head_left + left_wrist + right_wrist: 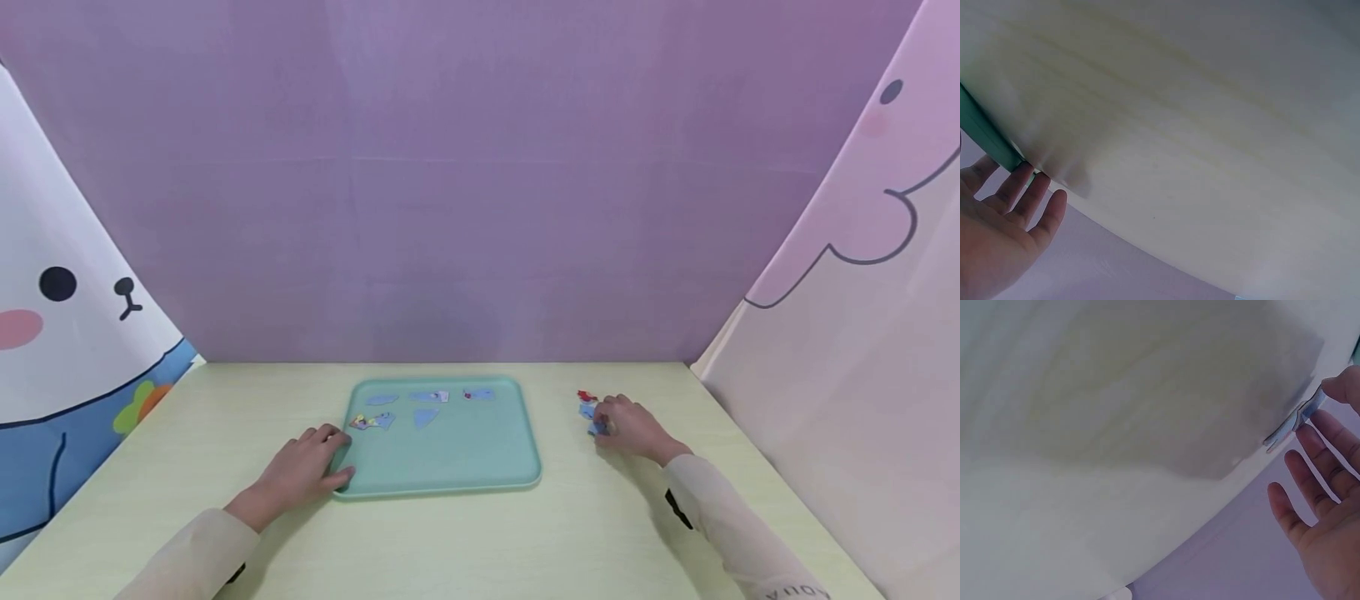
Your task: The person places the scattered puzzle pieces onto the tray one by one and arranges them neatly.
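Note:
My left hand (303,467) rests on the left rim of a light green tray (465,462), fingers and thumb spread along the edge. In the left wrist view its fingers (1038,187) look fairly straight against the tray's green side. Right of the tray, my right hand (630,427) pinches a flat blue puzzle piece (1313,405) between thumb and fingertips, close to the tabletop. Just beyond it lie another blue piece (587,411) and a red one (587,396). The fingers partly hide these pieces in the head view.
Several flat printed pieces lie in the tray's back left, among them a yellow-and-blue piece (372,421) and a plain blue piece (425,417). A pale table (450,542) bears everything. A purple backdrop (480,208) rises behind, with printed cloths at both sides.

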